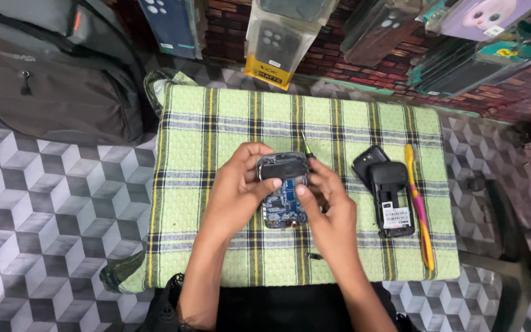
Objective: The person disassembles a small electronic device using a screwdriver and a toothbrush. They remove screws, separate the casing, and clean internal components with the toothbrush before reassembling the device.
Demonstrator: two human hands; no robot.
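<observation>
An opened small phone (284, 192) with its blue circuit board bare lies on a green checked cloth (216, 123). My left hand (238, 184) grips its left side, thumb on the dark upper part. My right hand (333, 212) holds the phone's right side with a thumb on the board, and also holds a thin screwdriver (305, 144) whose tip points up and away. To the right lie a black phone back shell (391, 197), a smaller dark cover (369, 161) and a yellow and pink toothbrush (419, 209).
A tiny dark part (313, 256) lies on the cloth near my right wrist. A grey backpack (50, 67) sits at the upper left. Packaged phone cases (275, 37) hang along the back. The surface below has a grey cube pattern (44, 215).
</observation>
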